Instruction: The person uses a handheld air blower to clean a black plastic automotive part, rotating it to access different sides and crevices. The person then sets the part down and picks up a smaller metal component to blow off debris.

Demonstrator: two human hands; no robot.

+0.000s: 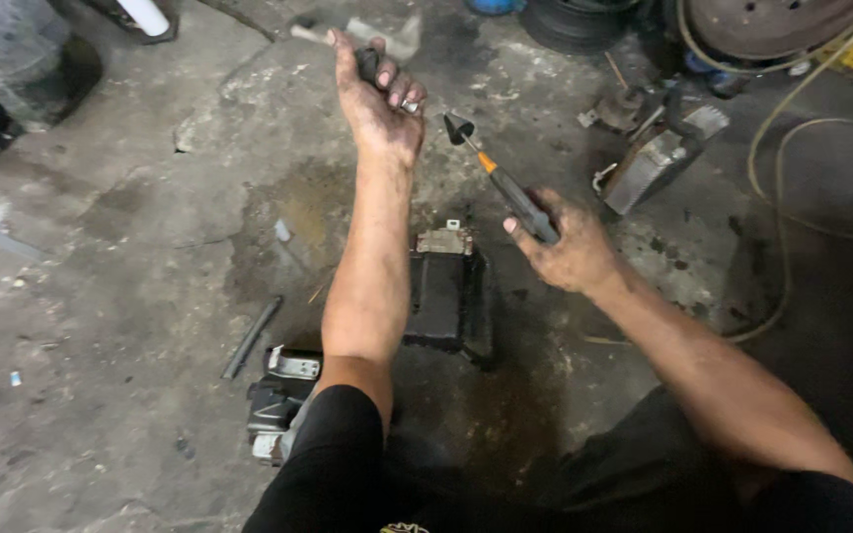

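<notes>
My left hand (382, 99) is stretched far forward over the stained concrete floor, its fingers closed around a small dark part with a metal end (377, 71). My right hand (567, 247) grips the dark handle of a tool (501, 178) with an orange collar and a dark cone-shaped tip, which points up and left towards my left wrist. Below my left forearm a black rectangular metal part (446, 296) lies flat on the floor. Beside my left knee sits another black and silver metal part (276, 395).
A thin dark rod (251, 338) lies on the floor at left. A silver and black metal assembly (656, 158) rests at the right, near a yellowish hose (772, 138). A rusty disc (762, 20) and dark round parts stand at the top right. A hammer-like tool (348, 32) lies beyond my left hand.
</notes>
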